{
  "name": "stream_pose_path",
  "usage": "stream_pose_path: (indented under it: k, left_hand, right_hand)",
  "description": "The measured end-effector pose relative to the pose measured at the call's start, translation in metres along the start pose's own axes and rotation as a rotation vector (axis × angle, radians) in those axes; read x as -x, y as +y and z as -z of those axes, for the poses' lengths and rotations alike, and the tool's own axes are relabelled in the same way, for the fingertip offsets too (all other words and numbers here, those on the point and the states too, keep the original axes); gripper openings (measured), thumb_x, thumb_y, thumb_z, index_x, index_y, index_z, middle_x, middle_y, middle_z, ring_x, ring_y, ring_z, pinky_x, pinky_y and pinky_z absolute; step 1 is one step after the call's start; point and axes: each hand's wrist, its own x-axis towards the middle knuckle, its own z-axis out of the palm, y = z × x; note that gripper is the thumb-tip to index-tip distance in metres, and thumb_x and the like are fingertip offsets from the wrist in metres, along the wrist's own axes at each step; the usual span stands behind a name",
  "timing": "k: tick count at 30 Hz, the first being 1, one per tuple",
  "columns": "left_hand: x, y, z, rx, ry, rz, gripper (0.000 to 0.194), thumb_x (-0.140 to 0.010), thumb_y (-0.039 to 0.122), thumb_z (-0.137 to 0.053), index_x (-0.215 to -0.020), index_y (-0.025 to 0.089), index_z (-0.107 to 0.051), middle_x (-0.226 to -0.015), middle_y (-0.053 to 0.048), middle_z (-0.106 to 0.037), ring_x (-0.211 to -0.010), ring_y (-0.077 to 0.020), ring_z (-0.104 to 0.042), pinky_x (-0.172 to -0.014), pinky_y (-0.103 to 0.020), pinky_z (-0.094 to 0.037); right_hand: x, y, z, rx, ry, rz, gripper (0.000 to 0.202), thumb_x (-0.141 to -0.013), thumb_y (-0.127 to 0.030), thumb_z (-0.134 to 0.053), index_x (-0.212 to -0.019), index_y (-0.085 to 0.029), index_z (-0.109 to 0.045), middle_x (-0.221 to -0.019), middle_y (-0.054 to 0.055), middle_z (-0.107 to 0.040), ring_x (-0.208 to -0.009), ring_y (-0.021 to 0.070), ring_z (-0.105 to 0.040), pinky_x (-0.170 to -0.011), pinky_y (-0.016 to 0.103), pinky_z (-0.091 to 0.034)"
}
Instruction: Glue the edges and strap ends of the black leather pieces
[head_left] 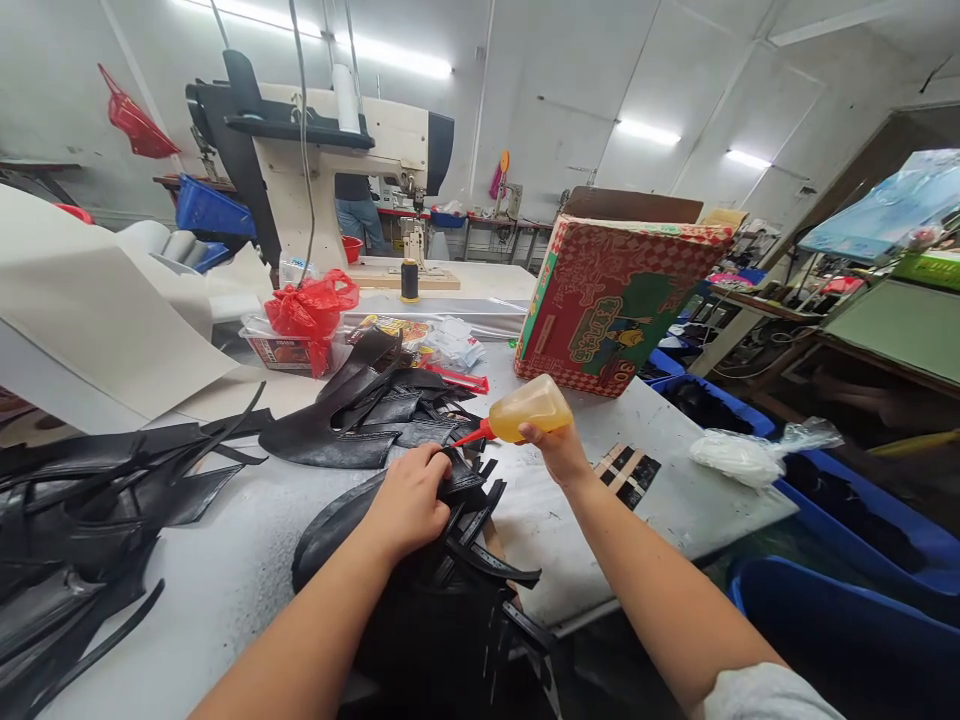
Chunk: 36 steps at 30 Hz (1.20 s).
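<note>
My right hand point(553, 446) is wrapped round a translucent squeeze bottle point(531, 408) of yellow liquid, tilted so its red nozzle points down to the left. The nozzle tip touches or hovers just over a black leather piece point(463, 474); which of the two I cannot tell. My left hand point(411, 497) presses on that leather, its fingers bent and close together near the nozzle tip. Black straps point(487, 560) hang off the piece towards me. Behind it, more black leather pieces point(330, 430) lie heaped on the table point(240, 560).
Another leather pile point(82, 510) lies at the left. A red carton point(615, 300) stands behind the bottle, with a sewing machine point(315, 170) further back. Blue bins point(862, 520) line the right side. A red plastic bag point(311, 310) sits on a tub. A person point(360, 218) is in the background.
</note>
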Motion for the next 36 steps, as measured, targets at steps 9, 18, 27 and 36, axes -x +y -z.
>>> stream_pose_path:
  k: [9, 18, 27, 36]
  left_hand:
    - [-0.001, 0.001, 0.001, 0.013, 0.001, 0.006, 0.030, -0.060, 0.007, -0.046, -0.086, 0.020, -0.051, -0.117, -0.009, -0.052, -0.110, -0.0264, -0.049, -0.091, -0.040, -0.039]
    - [-0.002, -0.002, -0.003, -0.016, 0.025, -0.020, 0.030, -0.060, 0.008, -0.046, -0.086, 0.021, -0.052, -0.115, -0.009, -0.052, -0.109, -0.0263, -0.048, -0.092, -0.040, -0.038]
    - [-0.003, -0.001, -0.003, -0.012, 0.035, -0.009, 0.029, -0.059, 0.007, -0.047, -0.085, 0.021, -0.052, -0.117, -0.009, -0.051, -0.109, -0.0269, -0.048, -0.093, -0.042, -0.038]
    - [-0.003, -0.003, -0.004, -0.020, 0.030, 0.004, 0.028, -0.060, 0.009, -0.047, -0.085, 0.020, -0.050, -0.120, -0.009, -0.049, -0.111, -0.0275, -0.047, -0.092, -0.040, -0.038]
  right_hand:
    - [0.002, -0.002, 0.006, 0.010, -0.002, -0.022, 0.043, -0.047, -0.031, -0.086, -0.081, -0.022, -0.063, -0.070, -0.001, -0.065, -0.062, 0.0179, -0.060, -0.042, 0.024, -0.050]
    - [0.009, -0.012, 0.012, 0.048, -0.042, -0.012, 0.041, -0.049, -0.034, -0.085, -0.080, -0.022, -0.063, -0.073, -0.001, -0.065, -0.068, 0.0185, -0.059, -0.052, 0.027, -0.052]
    - [0.017, -0.020, 0.021, 0.056, 0.019, -0.062, 0.046, -0.041, -0.035, -0.089, -0.077, -0.022, -0.063, -0.068, 0.001, -0.063, -0.066, 0.0216, -0.059, -0.063, 0.036, -0.052]
    - [0.028, -0.024, 0.034, 0.153, -0.009, -0.025, 0.042, -0.042, -0.035, -0.088, -0.075, -0.023, -0.065, -0.070, 0.000, -0.066, -0.065, 0.0194, -0.060, -0.064, 0.033, -0.053]
